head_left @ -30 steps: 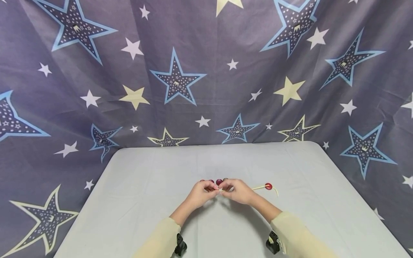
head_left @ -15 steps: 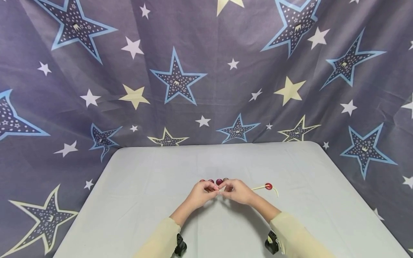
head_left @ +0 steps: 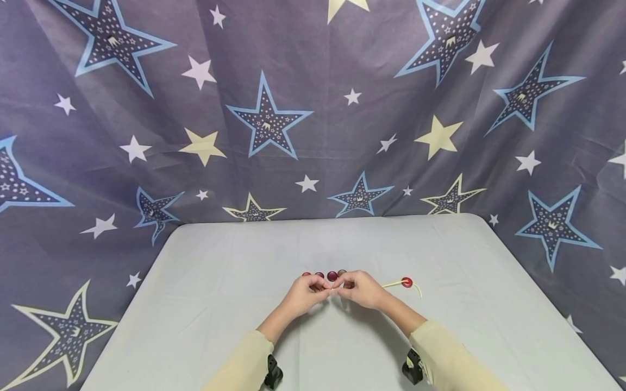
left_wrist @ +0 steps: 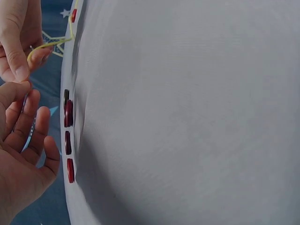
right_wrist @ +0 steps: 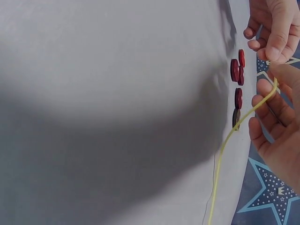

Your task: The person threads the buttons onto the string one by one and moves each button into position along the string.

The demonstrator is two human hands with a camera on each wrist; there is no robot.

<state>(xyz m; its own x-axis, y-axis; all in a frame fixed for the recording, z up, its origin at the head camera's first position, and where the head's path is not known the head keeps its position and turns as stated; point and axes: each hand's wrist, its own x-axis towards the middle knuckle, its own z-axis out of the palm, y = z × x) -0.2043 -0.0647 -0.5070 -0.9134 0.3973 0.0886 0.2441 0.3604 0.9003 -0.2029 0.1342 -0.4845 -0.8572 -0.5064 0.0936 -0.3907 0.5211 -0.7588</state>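
Over the middle of the table, my left hand (head_left: 301, 295) and right hand (head_left: 363, 289) meet at the fingertips. Thumb and index finger of the right hand (right_wrist: 283, 110) pinch a yellow cord (right_wrist: 225, 140) near its end. The left hand (left_wrist: 21, 140) pinches at the same spot, apparently on the cord's tip; fingers mostly hide what lies between. From the right hand the cord runs right, through a red button-like disc (head_left: 407, 282) lying on the table. Just beyond the fingers stands a row of round discs, including a dark red one (head_left: 332, 276) and a bright red one (left_wrist: 70, 170).
A pale cloth covers the table (head_left: 244, 250). Behind and beside it hangs a dark curtain (head_left: 313, 163) with stars. At the right end of the disc row sits a brownish disc (head_left: 342, 272). Each forearm wears a black wrist camera (head_left: 274, 372).
The fingertips of both hands have drawn slightly closer, so the bit of cord seen between them is now nearly hidden. The discs and the threaded red one stay put.
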